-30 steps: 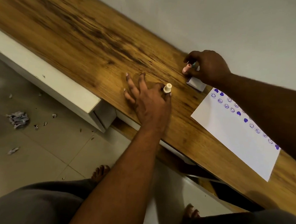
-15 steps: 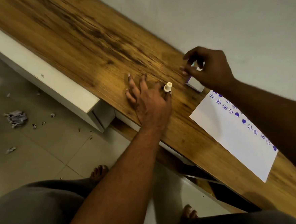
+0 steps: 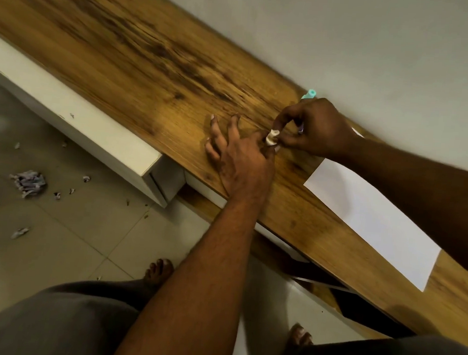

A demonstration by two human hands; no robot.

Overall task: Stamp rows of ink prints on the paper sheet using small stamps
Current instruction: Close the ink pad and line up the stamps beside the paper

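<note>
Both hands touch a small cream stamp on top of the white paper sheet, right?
Not quite: the head view shows the left hand and right hand touching the small cream stamp over the brown wooden tabletop, beside the white paper sheet.

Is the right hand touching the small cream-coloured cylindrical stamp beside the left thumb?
Touching. The head view shows the right hand pinching the small cream-coloured stamp between thumb and forefinger, with no gap visible.

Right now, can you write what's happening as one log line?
left hand: holds small cream stamp | right hand: pinches its top | white paper sheet: flat on wooden table | teal stamp: by wall
</note>
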